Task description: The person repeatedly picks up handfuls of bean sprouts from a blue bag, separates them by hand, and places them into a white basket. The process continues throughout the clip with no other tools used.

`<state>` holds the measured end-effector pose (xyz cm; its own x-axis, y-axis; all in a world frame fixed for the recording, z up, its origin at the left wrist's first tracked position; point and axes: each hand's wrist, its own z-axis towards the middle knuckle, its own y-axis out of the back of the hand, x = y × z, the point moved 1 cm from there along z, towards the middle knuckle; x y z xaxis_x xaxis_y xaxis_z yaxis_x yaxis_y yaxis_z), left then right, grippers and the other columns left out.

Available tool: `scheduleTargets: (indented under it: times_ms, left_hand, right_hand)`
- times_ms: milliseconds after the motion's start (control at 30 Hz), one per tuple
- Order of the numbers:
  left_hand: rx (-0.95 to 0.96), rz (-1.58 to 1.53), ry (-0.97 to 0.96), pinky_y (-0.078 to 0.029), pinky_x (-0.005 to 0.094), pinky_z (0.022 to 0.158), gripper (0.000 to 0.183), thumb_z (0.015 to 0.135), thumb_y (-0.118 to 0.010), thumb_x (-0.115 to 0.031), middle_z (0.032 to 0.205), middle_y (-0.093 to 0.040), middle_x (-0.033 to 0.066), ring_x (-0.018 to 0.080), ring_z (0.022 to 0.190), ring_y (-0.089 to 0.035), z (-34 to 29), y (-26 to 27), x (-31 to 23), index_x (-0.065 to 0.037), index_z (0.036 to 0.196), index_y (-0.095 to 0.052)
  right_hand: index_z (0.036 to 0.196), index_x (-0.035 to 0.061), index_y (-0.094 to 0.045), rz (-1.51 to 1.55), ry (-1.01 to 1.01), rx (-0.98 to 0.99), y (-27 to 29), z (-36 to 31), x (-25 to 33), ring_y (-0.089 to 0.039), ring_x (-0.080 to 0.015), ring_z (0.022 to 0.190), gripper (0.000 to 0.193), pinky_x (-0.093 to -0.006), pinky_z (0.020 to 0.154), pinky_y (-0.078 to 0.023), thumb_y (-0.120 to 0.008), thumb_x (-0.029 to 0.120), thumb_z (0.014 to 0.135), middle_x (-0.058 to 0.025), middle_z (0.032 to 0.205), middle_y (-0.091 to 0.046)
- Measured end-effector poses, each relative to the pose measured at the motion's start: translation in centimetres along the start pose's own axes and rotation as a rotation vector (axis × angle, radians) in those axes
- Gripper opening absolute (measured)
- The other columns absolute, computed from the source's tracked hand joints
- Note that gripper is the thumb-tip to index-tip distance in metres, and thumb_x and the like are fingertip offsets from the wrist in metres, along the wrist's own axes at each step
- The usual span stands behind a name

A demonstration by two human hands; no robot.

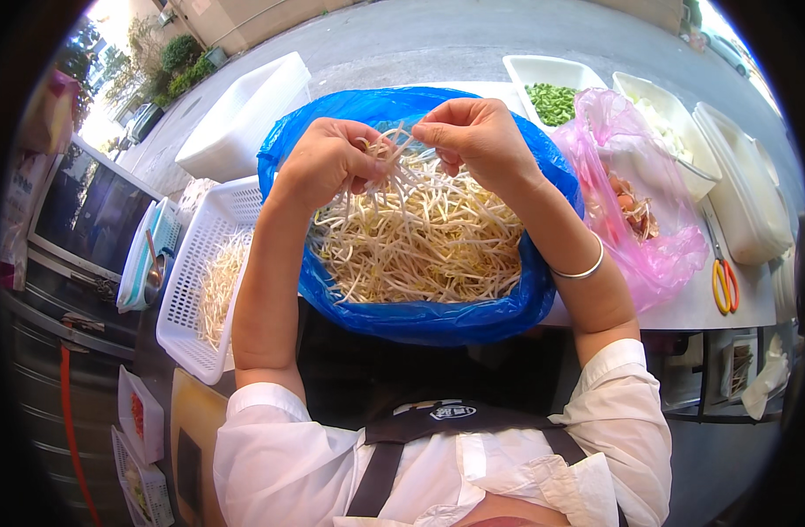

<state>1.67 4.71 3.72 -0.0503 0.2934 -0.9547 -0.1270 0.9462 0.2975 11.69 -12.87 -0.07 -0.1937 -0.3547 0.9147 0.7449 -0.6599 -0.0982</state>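
A blue plastic bag (pixel 394 321), spread wide, holds a big heap of bean sprouts (pixel 420 246) in front of me. Above the heap's far left part, my left hand (pixel 337 158) is closed around a small bunch of bean sprouts (pixel 392 158), their ends sticking out past the fingers. My right hand (pixel 473 140) meets the bunch from the right, thumb and forefinger pinched together at the tip of a sprout. To the left, a white perforated basket (pixel 176 303) has more bean sprouts (pixel 222 281) in it.
At the right lies a pink plastic bag (pixel 600 167) with onion-like skins; beside it are scissors (pixel 725 281) with orange and yellow handles. Behind stand a tub of chopped greens (pixel 552 104), a tub of pale pieces (pixel 661 123) and stacked white containers (pixel 249 110). A ladle (pixel 153 274) rests at left.
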Motion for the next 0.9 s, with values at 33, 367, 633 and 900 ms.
scheduleTargets:
  times_ms: [33, 367, 633, 900]
  left_hand:
    - [-0.013, 0.001, -0.002, -0.040, 0.0211, 0.042, 0.021, 0.068, -0.068, 0.006, 0.069, -0.065, 0.0101, 0.0109, 0.048, -0.054, 0.0, 0.1, -0.1, 0.008, 0.089, -0.067]
    - [0.090, -0.167, 0.030, -0.042, 0.0216, 0.045, 0.013, 0.076, -0.068, 0.001, 0.072, -0.065, 0.0095, 0.0121, 0.052, -0.056, 0.3, 0.4, 0.4, 0.005, 0.088, -0.065]
    - [0.108, -0.805, -0.104, -0.051, 0.0304, 0.075, 0.021, 0.087, -0.057, 0.001, 0.102, -0.058, 0.0170, 0.0239, 0.094, -0.058, 2.0, 2.3, 2.2, 0.006, 0.107, -0.053]
    - [-0.032, -0.999, -0.077, -0.049, 0.0450, 0.092, 0.032, 0.094, -0.049, -0.004, 0.128, -0.047, 0.0271, 0.0344, 0.109, -0.054, 2.4, 0.9, 2.8, 0.008, 0.121, -0.038]
  right_hand:
    - [0.079, -0.0026, -0.065, -0.049, -0.023, -0.002, 0.0, 0.0, 0.0, -0.048, -0.0072, 0.049, 0.014, -0.0214, 0.045, -0.041, -0.070, 0.011, 0.081, -0.0008, 0.059, -0.054]
    - [0.065, 0.0056, -0.048, 0.610, -0.417, 0.138, 1.0, 0.9, -0.3, -0.031, -0.0078, 0.046, 0.014, -0.0221, 0.038, -0.027, -0.056, 0.002, 0.076, -0.0013, 0.060, -0.041]
    - [0.084, -0.0010, -0.047, 0.750, -0.322, -0.129, 1.8, 1.3, -0.7, -0.040, -0.0134, 0.057, 0.013, -0.0263, 0.049, -0.038, -0.048, -0.003, 0.071, -0.0110, 0.078, -0.047]
    - [0.076, -0.0012, -0.057, 0.566, -0.165, -0.238, 1.0, 0.6, -0.2, -0.042, -0.0111, 0.047, 0.006, -0.0267, 0.044, -0.038, -0.059, 0.005, 0.075, -0.0065, 0.066, -0.052]
